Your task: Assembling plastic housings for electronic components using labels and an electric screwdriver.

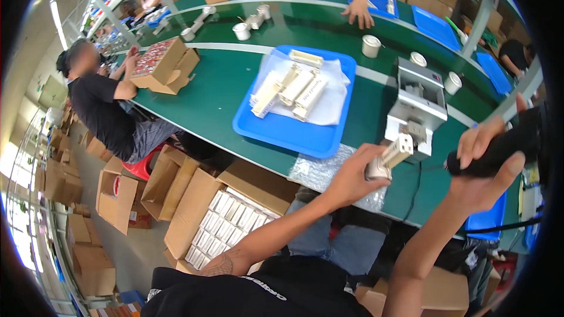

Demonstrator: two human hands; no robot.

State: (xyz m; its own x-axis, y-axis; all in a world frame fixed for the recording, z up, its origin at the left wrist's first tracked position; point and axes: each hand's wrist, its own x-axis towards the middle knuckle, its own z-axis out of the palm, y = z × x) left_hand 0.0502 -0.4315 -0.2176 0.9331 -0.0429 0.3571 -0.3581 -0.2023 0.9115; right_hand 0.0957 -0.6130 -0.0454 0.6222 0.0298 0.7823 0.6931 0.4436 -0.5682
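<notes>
My left hand [359,171], at the near edge of the green table, is closed around a cream power strip [398,151] with a thick white round part at its lower end. Its far end tilts up toward the grey machine. My right hand [484,158], raised at the right, grips a black handheld tool [505,147]; its kind is not clear. Left of the machine, a blue tray [282,133] holds several cream bars on a white plastic sheet. Clear bubble wrap [314,170] lies on the table beneath my left hand.
A grey machine [420,103] stands beyond my left hand, its cable hanging over the edge. Below, an open carton [191,211] holds rows of white boxes. One person [97,100] sits at the left; another person's hand [358,13] rests across the table. White cord coils [371,46] stand along the belt.
</notes>
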